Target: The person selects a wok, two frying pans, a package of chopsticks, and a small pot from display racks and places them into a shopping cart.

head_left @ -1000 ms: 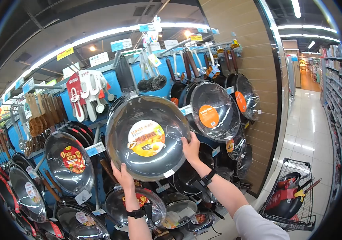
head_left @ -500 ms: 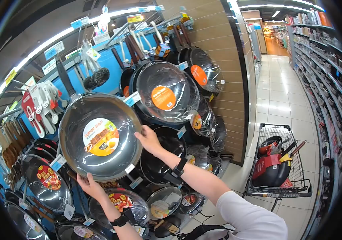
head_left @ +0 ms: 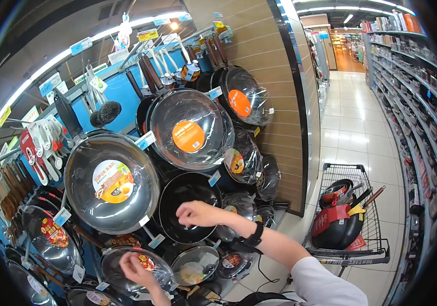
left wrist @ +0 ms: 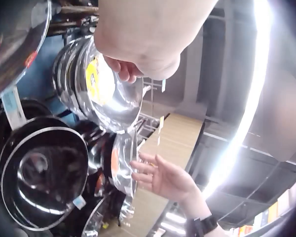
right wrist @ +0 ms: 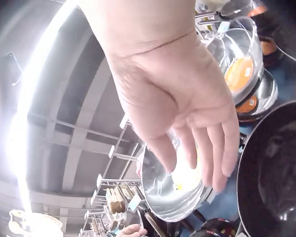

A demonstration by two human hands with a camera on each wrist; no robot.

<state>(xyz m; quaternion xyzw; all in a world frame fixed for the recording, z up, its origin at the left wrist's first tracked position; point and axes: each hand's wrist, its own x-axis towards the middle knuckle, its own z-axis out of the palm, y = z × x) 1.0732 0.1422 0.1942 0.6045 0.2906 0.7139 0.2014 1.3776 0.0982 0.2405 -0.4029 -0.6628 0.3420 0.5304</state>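
The large wrapped pan (head_left: 112,182) with a round yellow and white label hangs by its black handle on the rack, with neither hand touching it. My right hand (head_left: 196,214), fingers loosely bent and empty, is in front of a dark uncovered pan (head_left: 177,196). Lower down, my left hand (head_left: 138,270) stands empty before a lidded pan (head_left: 163,278) with a red label. The right wrist view shows my right hand (right wrist: 182,103) with its fingers hanging apart; in the left wrist view the other hand (left wrist: 170,180) has spread fingers.
Wrapped pans with orange labels (head_left: 188,136) hang to the right, beside a brown panelled pillar (head_left: 259,66). A shopping cart (head_left: 381,239) holding pans stands in the tiled aisle, with long shelves (head_left: 407,102) beyond. Utensils (head_left: 45,148) hang at the left.
Both hands have let go of the large labelled pan and moved down from its rim; it hangs on the rack. The head view has turned right, bringing the cart and aisle further in.
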